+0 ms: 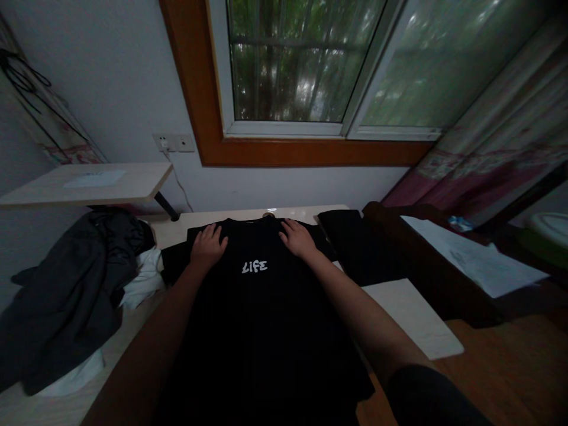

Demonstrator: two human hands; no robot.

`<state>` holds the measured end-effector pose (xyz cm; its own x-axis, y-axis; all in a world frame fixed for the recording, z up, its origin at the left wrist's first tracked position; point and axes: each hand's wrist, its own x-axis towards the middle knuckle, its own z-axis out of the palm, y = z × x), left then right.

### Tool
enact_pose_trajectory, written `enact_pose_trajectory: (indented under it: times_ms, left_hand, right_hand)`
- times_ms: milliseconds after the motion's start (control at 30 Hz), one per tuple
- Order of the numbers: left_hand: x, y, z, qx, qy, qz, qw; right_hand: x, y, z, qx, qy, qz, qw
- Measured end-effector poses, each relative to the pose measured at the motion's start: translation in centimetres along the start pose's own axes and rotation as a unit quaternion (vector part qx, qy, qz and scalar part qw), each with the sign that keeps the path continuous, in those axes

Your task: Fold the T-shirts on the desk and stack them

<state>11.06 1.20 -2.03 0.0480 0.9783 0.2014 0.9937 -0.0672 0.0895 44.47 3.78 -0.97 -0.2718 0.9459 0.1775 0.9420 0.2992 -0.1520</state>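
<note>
A black T-shirt (257,319) with the white word "LIFE" on its chest lies flat on a pale table (412,313), collar towards the wall. My left hand (207,245) rests flat on the shirt's left shoulder, fingers stretched out. On the right shoulder, my right hand (297,238) lies the same way, fingers spread. Both hands press on the cloth and hold nothing.
A heap of dark grey and white clothes (66,296) lies at the table's left. Another black folded garment (350,242) sits right of the shirt. A dark wooden headboard (421,260) with white paper (474,260) stands at the right. A small shelf (89,183) and a window (310,65) are behind.
</note>
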Motion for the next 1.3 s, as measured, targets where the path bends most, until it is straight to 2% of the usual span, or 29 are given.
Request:
enact_pose_trajectory:
  times_ms: [300,467,533,700,867,967,1067,1167,1233,1300]
  left_hand:
    - [0.4,-0.4,-0.2,0.000,-0.016,0.006,1.000]
    - [0.5,-1.0,-0.4,0.008,-0.010,0.006,1.000]
    - [0.5,-1.2,-0.4,0.012,-0.008,0.003,1.000]
    - [0.5,-1.5,-0.4,0.013,-0.006,0.001,1.000]
    - [0.5,-1.6,-0.2,0.015,-0.004,-0.003,1.000]
    - [0.6,-1.7,0.1,0.021,0.000,0.001,1.000]
    - [0.6,-1.8,0.2,0.028,0.004,0.007,1.000]
    - [0.6,-1.8,0.1,0.030,0.004,0.009,1.000]
    - [0.5,-1.8,0.1,0.027,0.013,0.012,0.999]
    - [0.4,-1.7,0.1,0.021,0.026,0.013,0.999]
  right_hand:
    - [-0.8,3.3,-0.4,0.040,0.034,0.032,0.998]
    - [-2.9,4.3,-2.0,0.087,0.110,0.058,0.988]
    - [-3.9,4.6,-2.6,0.084,0.122,0.067,0.987]
    - [-5.9,4.8,-2.9,0.019,0.078,0.096,0.992]
    - [-6.9,3.7,-3.4,-0.045,0.060,0.131,0.989]
    - [-7.1,3.1,-3.9,-0.040,0.044,0.188,0.980]
    - [-6.9,3.3,-4.2,-0.009,0.013,0.246,0.969]
    - [-6.5,4.2,-4.0,0.057,-0.024,0.256,0.965]
    - [-6.2,4.9,-3.7,0.121,-0.015,0.243,0.962]
    - [-5.9,5.5,-3.4,0.199,0.032,0.225,0.953]
